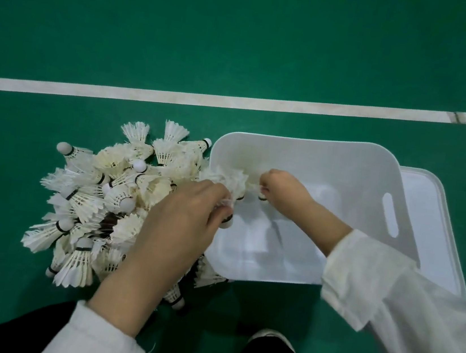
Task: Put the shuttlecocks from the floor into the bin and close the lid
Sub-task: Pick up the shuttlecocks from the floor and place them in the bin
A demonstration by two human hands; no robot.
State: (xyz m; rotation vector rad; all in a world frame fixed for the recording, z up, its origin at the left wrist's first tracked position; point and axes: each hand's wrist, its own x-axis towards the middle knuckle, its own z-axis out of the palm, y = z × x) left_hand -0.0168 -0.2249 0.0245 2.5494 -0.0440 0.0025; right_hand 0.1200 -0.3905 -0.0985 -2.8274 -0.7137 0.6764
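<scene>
Head view: your left hand (178, 222) grips a clump of shuttlecocks (225, 179) at the left rim of the white bin (303, 153); your right hand (280, 191) pinches more over its inside. The pile (88, 204) lies on the floor (243, 44) against the bin. Likely light, feathers fragile: hold near corks (65, 148).

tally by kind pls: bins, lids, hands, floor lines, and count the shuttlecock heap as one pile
bin: 1
lid: 1
shuttlecock pile: 1
white line: 1
hands: 2, left hand and right hand, each gripping shuttlecocks
total: 6
</scene>
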